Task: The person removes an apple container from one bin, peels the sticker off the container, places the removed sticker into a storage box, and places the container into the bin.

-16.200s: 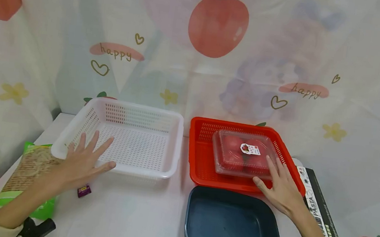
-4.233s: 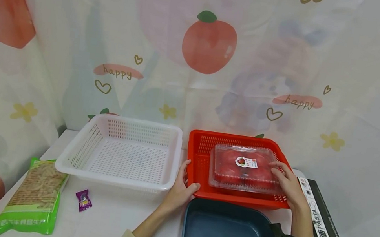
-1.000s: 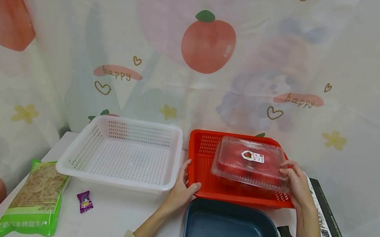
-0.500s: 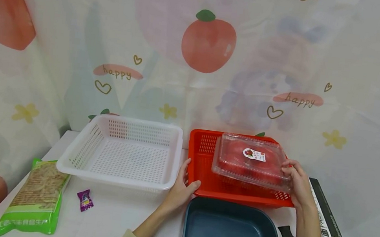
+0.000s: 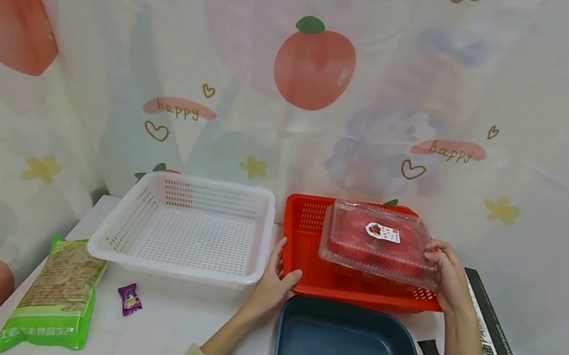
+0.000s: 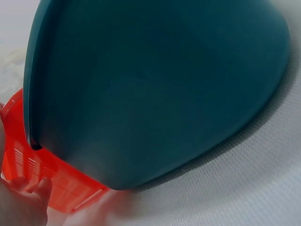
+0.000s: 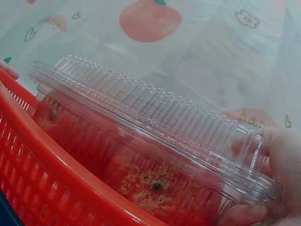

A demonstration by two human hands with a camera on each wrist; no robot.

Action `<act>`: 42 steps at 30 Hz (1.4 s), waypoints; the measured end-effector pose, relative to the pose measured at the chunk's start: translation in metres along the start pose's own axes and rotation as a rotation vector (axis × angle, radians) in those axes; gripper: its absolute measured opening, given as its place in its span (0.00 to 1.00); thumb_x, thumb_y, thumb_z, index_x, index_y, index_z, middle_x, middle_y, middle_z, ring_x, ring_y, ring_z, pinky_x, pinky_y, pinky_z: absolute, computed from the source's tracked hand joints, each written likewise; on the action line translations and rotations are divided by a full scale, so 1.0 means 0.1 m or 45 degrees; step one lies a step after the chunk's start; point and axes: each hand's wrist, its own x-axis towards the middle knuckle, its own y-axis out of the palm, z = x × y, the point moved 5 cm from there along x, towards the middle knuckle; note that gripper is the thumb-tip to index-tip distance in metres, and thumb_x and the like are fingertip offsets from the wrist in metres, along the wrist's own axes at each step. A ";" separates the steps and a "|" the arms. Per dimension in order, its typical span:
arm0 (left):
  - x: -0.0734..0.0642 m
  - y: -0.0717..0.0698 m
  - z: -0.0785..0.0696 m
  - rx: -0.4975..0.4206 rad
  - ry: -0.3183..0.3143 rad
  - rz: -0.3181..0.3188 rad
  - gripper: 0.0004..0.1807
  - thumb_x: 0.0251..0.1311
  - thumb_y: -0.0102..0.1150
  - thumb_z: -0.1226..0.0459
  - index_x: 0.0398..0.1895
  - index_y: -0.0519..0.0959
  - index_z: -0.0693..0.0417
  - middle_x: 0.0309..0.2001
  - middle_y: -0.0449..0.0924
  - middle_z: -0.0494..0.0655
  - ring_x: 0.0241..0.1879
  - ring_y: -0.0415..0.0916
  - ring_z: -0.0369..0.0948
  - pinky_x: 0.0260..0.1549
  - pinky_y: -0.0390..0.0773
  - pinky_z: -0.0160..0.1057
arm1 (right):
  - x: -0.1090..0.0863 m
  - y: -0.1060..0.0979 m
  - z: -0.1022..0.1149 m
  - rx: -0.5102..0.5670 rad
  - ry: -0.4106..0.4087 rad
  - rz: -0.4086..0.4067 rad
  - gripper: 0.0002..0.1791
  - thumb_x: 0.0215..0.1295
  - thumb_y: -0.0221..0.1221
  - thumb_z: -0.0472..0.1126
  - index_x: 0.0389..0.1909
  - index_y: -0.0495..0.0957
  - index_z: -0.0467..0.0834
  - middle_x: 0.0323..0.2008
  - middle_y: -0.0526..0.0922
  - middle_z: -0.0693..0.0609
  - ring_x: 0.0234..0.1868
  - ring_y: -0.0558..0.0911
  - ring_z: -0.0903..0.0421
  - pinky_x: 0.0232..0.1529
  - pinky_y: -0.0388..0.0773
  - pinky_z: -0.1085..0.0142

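My right hand grips the right end of a clear plastic box of tomatoes, thumb low and fingers over the lid edge. The box is tilted inside the red basket, its right end overlapping the basket's right rim. A white label lies on the lid. In the right wrist view, tomatoes press against the box's clear side. My left hand holds the front left corner of the red basket, fingers along its left side and thumb at the front rim. The left wrist view shows those fingers at the slotted wall.
A white basket stands left of the red one. A dark blue tub sits in front. A green-edged food bag and a purple wrapped candy lie at left. A black-and-white pasta box lies at right.
Since the first frame, my left hand has moved from the white basket to the red one. My right hand has taken hold of the tomato box and tilted it; it barely moves in the last second.
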 end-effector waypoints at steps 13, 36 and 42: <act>0.01 0.00 0.01 0.004 -0.004 -0.010 0.46 0.61 0.60 0.60 0.75 0.43 0.25 0.70 0.59 0.43 0.64 0.64 0.46 0.55 0.78 0.47 | -0.02 0.08 0.06 0.069 -0.015 0.045 0.10 0.73 0.47 0.36 0.41 0.75 0.55 0.40 0.77 0.59 0.35 0.80 0.64 0.34 0.82 0.71; -0.15 0.08 -0.30 0.242 0.161 -0.223 0.38 0.69 0.49 0.52 0.77 0.43 0.39 0.76 0.49 0.37 0.72 0.54 0.44 0.68 0.64 0.53 | -0.06 0.23 0.23 0.064 -0.038 0.126 0.11 0.72 0.47 0.36 0.41 0.74 0.55 0.43 0.74 0.58 0.37 0.79 0.63 0.35 0.82 0.70; -0.19 0.13 -0.45 0.204 0.188 -0.195 0.38 0.68 0.49 0.49 0.76 0.43 0.36 0.75 0.49 0.39 0.72 0.53 0.47 0.67 0.63 0.57 | -0.09 0.24 0.22 0.044 -0.031 0.093 0.11 0.72 0.49 0.36 0.40 0.75 0.56 0.44 0.73 0.58 0.37 0.79 0.63 0.35 0.82 0.70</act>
